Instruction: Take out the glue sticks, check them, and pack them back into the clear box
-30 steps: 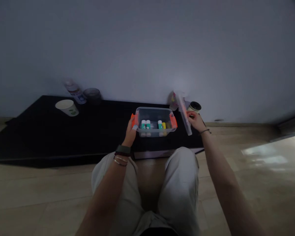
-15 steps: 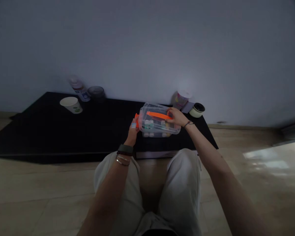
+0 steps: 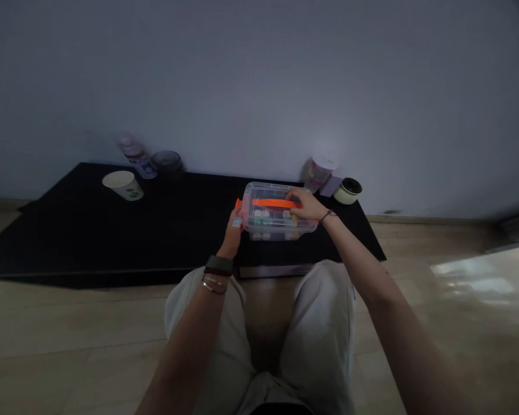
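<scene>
- Our left grip [image 3: 233, 233] clasps the clear box [image 3: 271, 191] by its end, apparently to steady it.
- Our right grip [image 3: 305, 206] closes narrowly over its orange latch [image 3: 274, 203], pressing down.

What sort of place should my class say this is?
Most likely a plain indoor room, perhaps at home: a pale floor, a black mat along a bare wall, with a paper cup and a clear plastic box on the mat.

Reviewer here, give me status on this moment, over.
Left hand gripping end of clear plastic box, lid on. Right hand on orange latch. Cream roll beyond box, not touching it.
</scene>
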A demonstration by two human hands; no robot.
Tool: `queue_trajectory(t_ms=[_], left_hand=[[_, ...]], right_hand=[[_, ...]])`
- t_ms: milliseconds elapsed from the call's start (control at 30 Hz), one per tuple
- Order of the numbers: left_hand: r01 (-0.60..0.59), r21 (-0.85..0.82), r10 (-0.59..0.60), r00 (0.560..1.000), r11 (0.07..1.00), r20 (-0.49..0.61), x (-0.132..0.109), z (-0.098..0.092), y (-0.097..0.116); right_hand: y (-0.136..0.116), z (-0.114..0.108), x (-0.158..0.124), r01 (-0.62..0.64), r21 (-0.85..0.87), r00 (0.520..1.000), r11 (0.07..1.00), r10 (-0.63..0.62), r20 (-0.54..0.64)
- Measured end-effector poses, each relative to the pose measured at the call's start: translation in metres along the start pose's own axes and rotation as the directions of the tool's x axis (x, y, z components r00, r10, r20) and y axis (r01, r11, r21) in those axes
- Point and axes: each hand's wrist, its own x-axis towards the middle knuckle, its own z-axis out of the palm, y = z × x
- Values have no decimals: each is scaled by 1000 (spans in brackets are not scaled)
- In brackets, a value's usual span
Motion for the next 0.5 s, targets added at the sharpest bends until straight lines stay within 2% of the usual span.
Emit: queue_trajectory(t_ms=[200,367,433,500], left_hand=[[-121,42,121,993,992,19,-1,0,-5],[-217,224,221,975,950,7,-3,-11,-5],[-306,345,329,944,887,-10,-4,-13,4],[-415,449,455,890,791,22,-3,-8,20]], right_hand=[[-1,5,-6,-29,53,1000,998,28,10],[-1,12,-9,-42,38,999,998,42,-7],[-2,15,-11,-36,32,999,999,37,-22],[-3,18,-12,-29,20,999,999,30,-39]])
